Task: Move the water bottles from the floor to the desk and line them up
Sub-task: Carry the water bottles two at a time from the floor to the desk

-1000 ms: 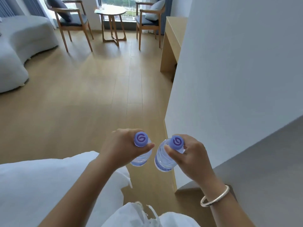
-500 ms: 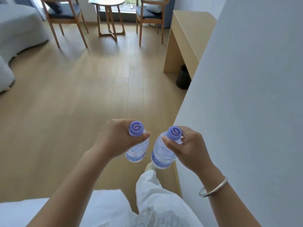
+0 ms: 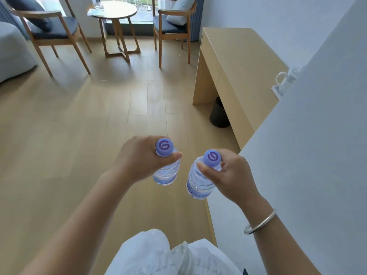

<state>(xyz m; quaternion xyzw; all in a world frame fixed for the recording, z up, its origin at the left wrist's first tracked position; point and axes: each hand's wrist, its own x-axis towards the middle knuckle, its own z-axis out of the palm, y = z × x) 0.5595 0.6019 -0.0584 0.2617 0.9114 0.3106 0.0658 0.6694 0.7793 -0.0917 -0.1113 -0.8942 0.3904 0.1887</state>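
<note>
My left hand [image 3: 139, 157] grips a clear water bottle [image 3: 166, 173] by its neck, just under the purple cap. My right hand [image 3: 232, 175] holds a second clear bottle [image 3: 198, 185] the same way, its purple cap uppermost. Both bottles hang upright above the wooden floor, side by side and apart. The light wooden desk [image 3: 238, 62] stands ahead on the right against the wall, its top bare where visible.
A white wall corner [image 3: 307, 145] juts out on my right and hides the desk's near end. A black bin [image 3: 219, 113] sits under the desk. A white tray with a kettle [image 3: 284, 82] peeks past the wall. Two chairs and a round table [image 3: 114, 12] stand by the window.
I have walked forward along the wall with both bottles. The desk and bin have come closer, and the white bed at the lower left has dropped out of view.
</note>
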